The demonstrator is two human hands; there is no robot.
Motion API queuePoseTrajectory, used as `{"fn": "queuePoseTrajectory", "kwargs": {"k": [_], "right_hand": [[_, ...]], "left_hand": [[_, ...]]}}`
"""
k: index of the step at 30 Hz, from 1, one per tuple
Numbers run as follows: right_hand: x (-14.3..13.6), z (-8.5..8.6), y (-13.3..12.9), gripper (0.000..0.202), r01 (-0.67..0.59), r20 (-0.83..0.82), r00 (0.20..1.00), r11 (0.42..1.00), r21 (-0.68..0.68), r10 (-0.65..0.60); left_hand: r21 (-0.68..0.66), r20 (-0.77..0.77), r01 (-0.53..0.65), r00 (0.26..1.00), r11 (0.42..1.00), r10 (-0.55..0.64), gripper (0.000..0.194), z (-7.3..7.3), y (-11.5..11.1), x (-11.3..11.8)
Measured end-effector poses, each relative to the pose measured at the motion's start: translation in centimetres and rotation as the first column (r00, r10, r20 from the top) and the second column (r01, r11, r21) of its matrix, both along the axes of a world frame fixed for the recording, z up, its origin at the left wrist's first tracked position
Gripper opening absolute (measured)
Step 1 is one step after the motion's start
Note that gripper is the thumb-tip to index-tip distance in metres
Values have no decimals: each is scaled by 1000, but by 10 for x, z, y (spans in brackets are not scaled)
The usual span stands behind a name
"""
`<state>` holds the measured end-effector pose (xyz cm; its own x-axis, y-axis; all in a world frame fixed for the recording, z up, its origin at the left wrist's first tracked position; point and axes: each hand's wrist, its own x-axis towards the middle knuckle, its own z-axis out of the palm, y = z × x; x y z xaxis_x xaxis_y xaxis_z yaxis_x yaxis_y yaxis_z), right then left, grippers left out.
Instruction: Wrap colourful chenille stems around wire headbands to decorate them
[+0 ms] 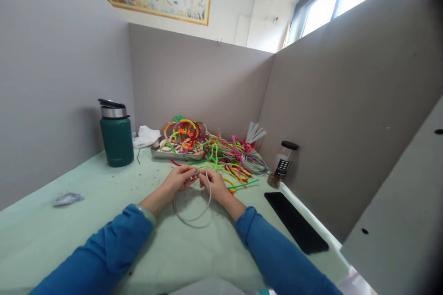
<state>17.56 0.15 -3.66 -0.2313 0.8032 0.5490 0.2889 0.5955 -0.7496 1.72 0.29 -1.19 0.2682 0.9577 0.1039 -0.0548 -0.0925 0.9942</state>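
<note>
Over the middle of the bench (162,258), I have both hands close together, fingertips nearly meeting. The left hand (180,178) and the right hand (212,184) each pinch the grey cord (192,227), which hangs from them toward me in an open loop; what sits right between the fingertips is too small for me to tell. A pale bangle (148,215) rings the left wrist, just beside the blue sleeve.

Just beyond the hands, I see bright fuzzy stems (224,150) heaped loosely, some reaching close to the right hand. Left of the heap sits a metal tray (178,156) of small flat pieces, with colourful hoops (187,130) on top. At the heap's right are a coil of grey cord (254,164) and some whitish strips (255,132), then a clear jar (282,166) with a black lid, near the right panel.

Nearer me on that side lies a flat black object (296,222). Out to the left, a green bottle (116,142) stands upright, its lid tilted, beside a crumpled white tissue (147,136); a small crinkled packet (68,199) lies nearer me.
</note>
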Motion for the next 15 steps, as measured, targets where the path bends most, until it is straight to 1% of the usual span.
{"fn": "queuePoseTrajectory", "kwargs": {"k": [3,9,15], "right_hand": [[1,0,-1,23,-9,-1,1000,1000,16,9],[2,-1,0,26,-11,-38,999,1000,20,12],[1,-3,3,23,8,-71,997,999,47,-4]], "left_hand": [[-38,13,9,1000,999,-9,40,1,1,-1],[-43,14,33,999,999,-33,39,-2,3,-3],[-57,9,24,1000,998,-23,46,2,0,-2]]}}
